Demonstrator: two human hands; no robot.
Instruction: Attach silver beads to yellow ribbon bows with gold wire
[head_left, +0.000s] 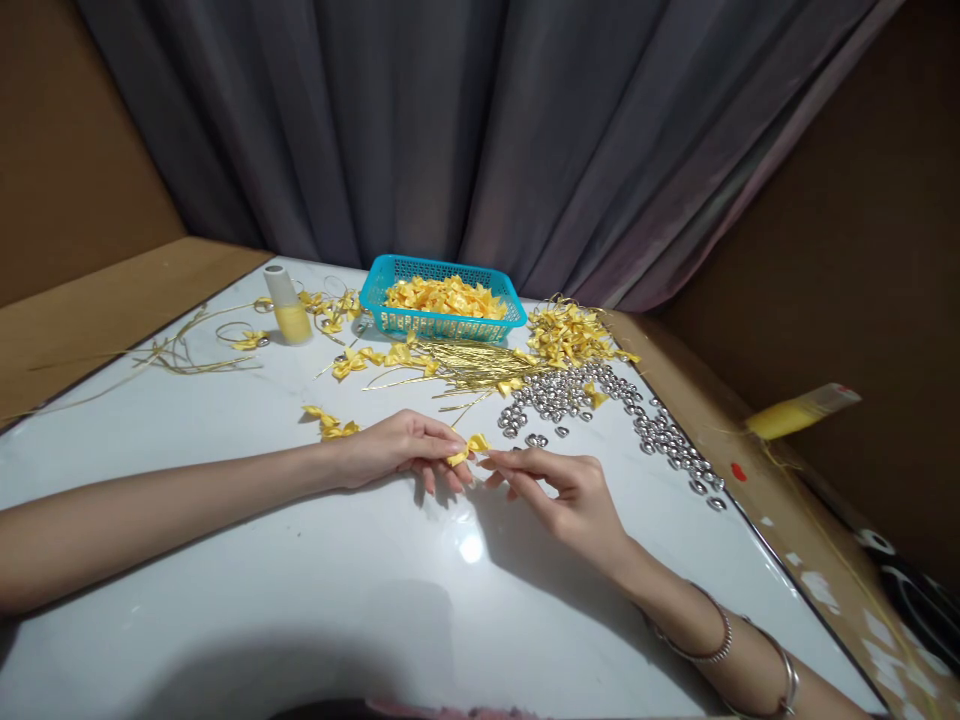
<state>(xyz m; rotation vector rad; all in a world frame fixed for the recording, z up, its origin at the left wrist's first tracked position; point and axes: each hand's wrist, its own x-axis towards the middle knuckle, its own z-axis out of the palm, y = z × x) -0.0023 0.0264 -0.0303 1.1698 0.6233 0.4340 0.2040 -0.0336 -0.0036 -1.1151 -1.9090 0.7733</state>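
Over the middle of the white table, my left hand (405, 445) pinches a small yellow ribbon bow (472, 448) between thumb and fingers, the other fingers hanging below it. Close on the bow's right side, the thumb and forefinger of my right hand (574, 495) are pressed together. Whatever lies in that pinch is too small to make out. Two or so more yellow bows (330, 423) lie just behind my left wrist. Silver heart-shaped pieces (555, 395) are spread behind and to the right of my right hand. A bundle of gold ties (472, 367) lies beyond both hands.
A blue basket (442, 327) of yellow bows stands at the back of the white table (360, 620). Right of it is a pile of bows (571, 335) with gold ties. A yellow-filled bottle (289, 310) stands back left, near loose gold strands (187, 355). Another yellow container (802, 412) is at right.
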